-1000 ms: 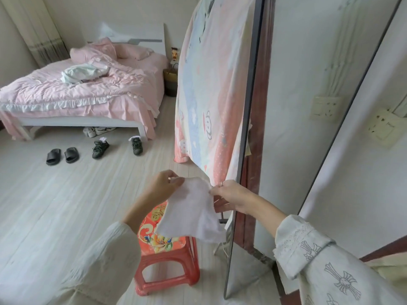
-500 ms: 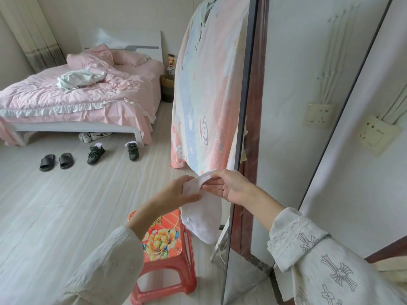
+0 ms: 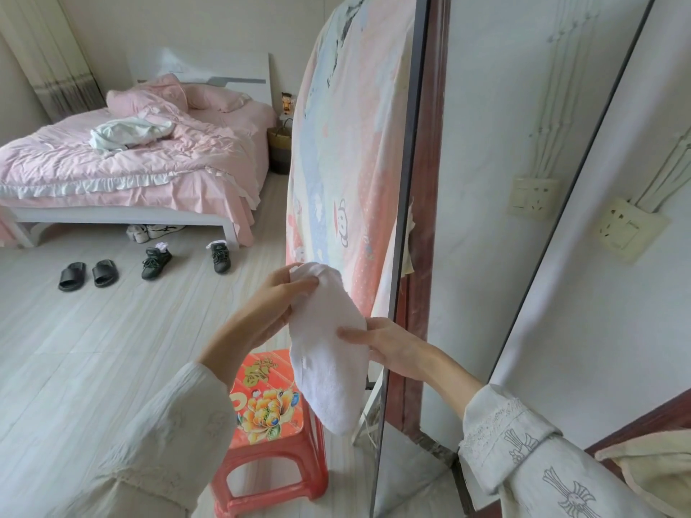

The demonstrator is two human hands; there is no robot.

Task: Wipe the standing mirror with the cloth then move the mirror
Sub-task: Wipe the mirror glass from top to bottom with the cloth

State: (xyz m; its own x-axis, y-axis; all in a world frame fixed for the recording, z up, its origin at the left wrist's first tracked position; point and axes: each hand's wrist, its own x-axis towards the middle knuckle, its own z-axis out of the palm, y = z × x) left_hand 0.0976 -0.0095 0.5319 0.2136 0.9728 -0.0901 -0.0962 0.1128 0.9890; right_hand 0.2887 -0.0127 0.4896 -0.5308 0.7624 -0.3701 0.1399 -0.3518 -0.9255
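Note:
A white cloth (image 3: pixel 329 360) hangs folded in front of me, over a red stool. My left hand (image 3: pixel 278 297) pinches its top edge between thumb and fingers. My right hand (image 3: pixel 385 343) holds the cloth's right side at mid-height, thumb on the front. The tall standing mirror (image 3: pixel 504 218) fills the right half of the view, its dark thin frame edge (image 3: pixel 405 218) running top to bottom just right of my hands. Its glass reflects a white wall and a socket. Neither hand touches the mirror.
A red plastic stool (image 3: pixel 269 424) with a flower print stands below my hands by the mirror's foot. A patterned pink sheet (image 3: pixel 344 162) hangs behind the mirror's edge. A pink bed (image 3: pixel 131 162) is far left, with slippers (image 3: pixel 88 274) and shoes (image 3: pixel 187 257) on the pale floor.
My left hand kept the cloth's top while my right hand slid down from the top edge to its side; the cloth now hangs folded lengthwise.

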